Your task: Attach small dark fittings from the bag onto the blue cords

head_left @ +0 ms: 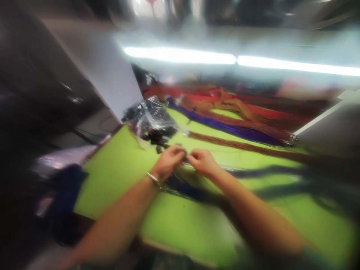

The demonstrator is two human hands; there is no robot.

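Note:
My left hand (168, 161) is closed in a pinch on a small dark piece (184, 153) at its fingertips; blur hides its exact kind. Close beside it, my right hand (203, 162) also pinches, its fingertips nearly meeting the left ones. What the right fingers grip is too small to make out. Just beyond the left hand lies a clear plastic bag (157, 116) with several small black parts (157, 137) at its mouth. Below both hands runs a dark blue wire bundle (188, 189), and another blue wire bundle (261, 171) stretches rightward past my right wrist.
Bundles of brown wires (219, 140), purple wires (225, 125) and red wires (270, 111) lie across the back of the green tabletop (112, 168). A pale panel (112, 75) rises at the left, and a lit tube lamp (180, 55) hangs above. Dark blue material (67, 187) sits by the left edge.

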